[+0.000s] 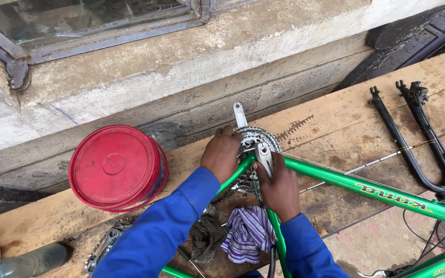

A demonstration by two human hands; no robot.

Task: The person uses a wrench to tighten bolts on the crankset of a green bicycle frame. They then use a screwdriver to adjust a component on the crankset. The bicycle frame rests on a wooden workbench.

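Green bike frame [346,183] lying across a plank table [336,118], bottom bracket toward the wall, with both hands at the crankset [256,141].

Left hand [222,154] — curled over the near edge of the chainrings, fingers wrapped on the toothed rim; grip closed on the crankset. Right hand [280,188] — closed around the frame tubes just below the bracket, thumb lying against the silver crank arm [264,157]. A second crank arm [239,114] points up toward the wall.

Hazards, as judged from this position:

- The left fingers sit directly on the chainring teeth; if the crankset turns or breaks free suddenly, the teeth could cut or pinch them.
- The frame is not clamped, only held down by one hand. A hard push could make it slide or roll on the planks, and the black fork [418,139] could swing.
- Loose chain [101,247] and rags [248,231] lie just under the forearms at the table edge — a jolt could knock them off, or a rag could catch in the rings.
- The red bucket lids [114,167] lean near the left elbow, within reach of a sideways slip.

Whether a tool is in either hand cannot be told.
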